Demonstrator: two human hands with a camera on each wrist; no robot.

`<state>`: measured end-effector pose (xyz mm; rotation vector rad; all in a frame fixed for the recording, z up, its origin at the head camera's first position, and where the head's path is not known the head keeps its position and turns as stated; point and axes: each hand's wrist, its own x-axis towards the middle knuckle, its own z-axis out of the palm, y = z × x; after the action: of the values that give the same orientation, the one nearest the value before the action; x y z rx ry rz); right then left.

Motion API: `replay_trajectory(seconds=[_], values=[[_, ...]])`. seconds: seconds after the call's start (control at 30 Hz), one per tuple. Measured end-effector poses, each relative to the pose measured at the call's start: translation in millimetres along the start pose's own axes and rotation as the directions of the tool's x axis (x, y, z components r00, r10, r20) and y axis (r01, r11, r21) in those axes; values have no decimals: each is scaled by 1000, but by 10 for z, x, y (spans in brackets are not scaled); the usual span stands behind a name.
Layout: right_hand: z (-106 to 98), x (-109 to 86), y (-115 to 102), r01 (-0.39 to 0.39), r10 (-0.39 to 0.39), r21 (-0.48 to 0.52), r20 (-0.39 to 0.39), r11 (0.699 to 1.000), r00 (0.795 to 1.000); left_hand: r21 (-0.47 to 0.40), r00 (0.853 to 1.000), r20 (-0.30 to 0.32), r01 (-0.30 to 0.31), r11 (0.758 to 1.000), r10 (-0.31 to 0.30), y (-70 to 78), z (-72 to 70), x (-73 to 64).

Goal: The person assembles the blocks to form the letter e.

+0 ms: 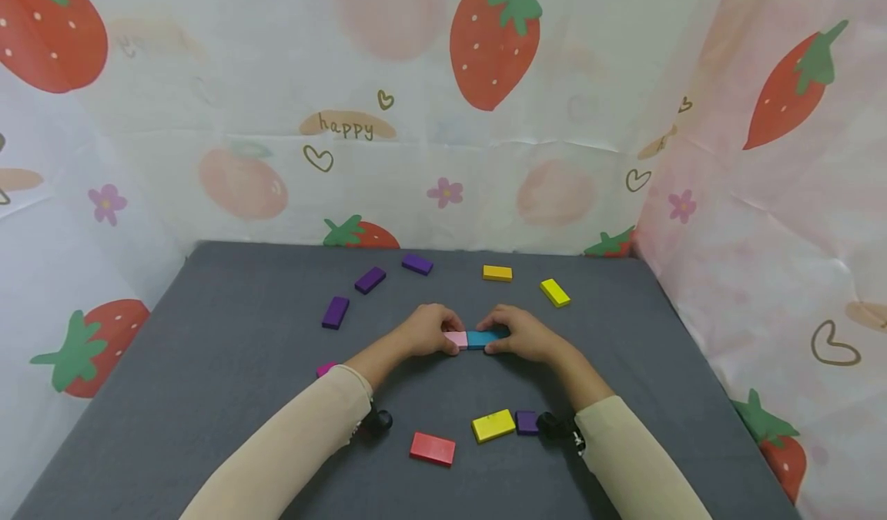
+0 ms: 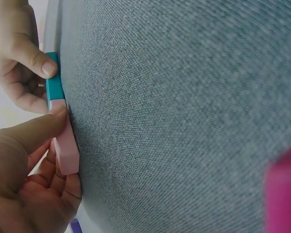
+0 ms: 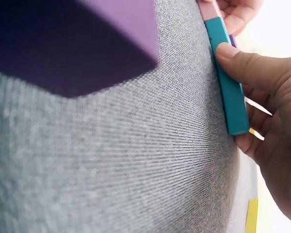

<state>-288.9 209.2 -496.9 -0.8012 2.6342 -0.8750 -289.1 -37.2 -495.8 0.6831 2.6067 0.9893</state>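
Near the middle of the grey table, a pink block (image 1: 456, 339) and a blue block (image 1: 480, 340) lie flat, touching end to end. My left hand (image 1: 428, 330) pinches the pink block between thumb and fingers. On the other side, my right hand (image 1: 524, 333) holds the blue block the same way. In the left wrist view the left thumb presses the near long side of the pink block (image 2: 67, 145), the fingers behind it. The right wrist view has the right thumb on the teal-looking blue block (image 3: 230, 97), its fingertips behind.
Around the hands lie purple blocks (image 1: 336, 313) at back left, yellow blocks (image 1: 497, 273) at back right, and a magenta block (image 1: 326, 369) partly behind the left sleeve. Closer in are a red block (image 1: 433, 449), a yellow block (image 1: 493, 426) and a purple block (image 1: 527, 422) by the right wrist.
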Motion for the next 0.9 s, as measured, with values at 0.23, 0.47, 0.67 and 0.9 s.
replay_trajectory(seconds=[0.23,0.47,0.67,0.9], values=[[-15,16,-18,-22,22,-9,18,1000,1000,16,1000,7,14,1000,-14,39,-2,8],[-27,37,-28,-24,25,-4,32,1000,999,29,1000,8,23,999,-23,72,2,28],[-24,37,-37,-31,30,3,31,1000,999,36,1000,6,20,999,-20,67,19,47],[-21,30,-28,-25,25,2,26,1000,999,33,1000,5,13,999,-13,72,29,52]])
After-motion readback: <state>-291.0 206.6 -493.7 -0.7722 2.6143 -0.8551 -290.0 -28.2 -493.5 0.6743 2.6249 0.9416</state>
